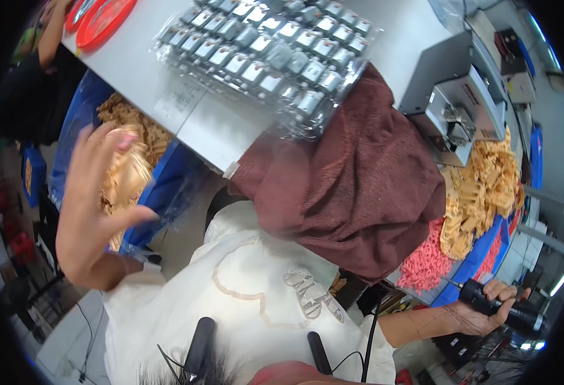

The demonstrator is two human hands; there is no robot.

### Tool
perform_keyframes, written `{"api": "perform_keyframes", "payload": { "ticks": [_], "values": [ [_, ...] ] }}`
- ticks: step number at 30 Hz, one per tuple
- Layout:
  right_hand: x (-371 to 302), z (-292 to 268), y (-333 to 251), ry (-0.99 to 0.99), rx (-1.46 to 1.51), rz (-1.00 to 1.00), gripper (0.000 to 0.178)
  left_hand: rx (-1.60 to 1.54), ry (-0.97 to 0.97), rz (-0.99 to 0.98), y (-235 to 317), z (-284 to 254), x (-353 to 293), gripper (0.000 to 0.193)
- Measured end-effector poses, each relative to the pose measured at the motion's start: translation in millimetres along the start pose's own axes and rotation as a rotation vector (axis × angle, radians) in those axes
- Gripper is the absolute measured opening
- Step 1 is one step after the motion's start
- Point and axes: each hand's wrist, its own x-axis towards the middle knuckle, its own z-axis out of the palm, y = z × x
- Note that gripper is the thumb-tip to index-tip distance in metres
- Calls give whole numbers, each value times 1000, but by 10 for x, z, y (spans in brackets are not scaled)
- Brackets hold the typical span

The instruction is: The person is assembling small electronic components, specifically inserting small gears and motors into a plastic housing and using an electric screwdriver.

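At the left, my left hand (89, 205) is raised over a blue bin (160, 186), thumb spread away from its fingers. Tan plastic parts (157, 138) fill the bin. A blurred tan piece (128, 173) shows just beside the palm, and a small pink spot (126, 139) is near the fingertips; whether either touches the hand is unclear. Far to the right, my right hand (490, 308) is wrapped round a black electric screwdriver (480, 298), its thin bit toward a heap of small pink parts (428, 260).
A clear plastic tray of small metal motors (256, 63) lies on the white table (230, 128). Brown cloth (359, 179) drapes over the front edge. A grey machine (452, 102) stands right, by heaped tan parts (477, 192). Red trays (105, 22) and another person's arm (51, 32) are upper left.
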Motion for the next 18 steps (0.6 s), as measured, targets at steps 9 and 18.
{"api": "perform_keyframes", "payload": {
  "ticks": [9, 18],
  "values": [
    [-164, 53, 193, 130, -214, 249, 57, -393, 181, 392, 339, 380, 1048, 45],
    [-378, 569, 913, -265, -503, 512, 83, 7, 464, 452, 592, 945, 1590, 30]
  ]
}}
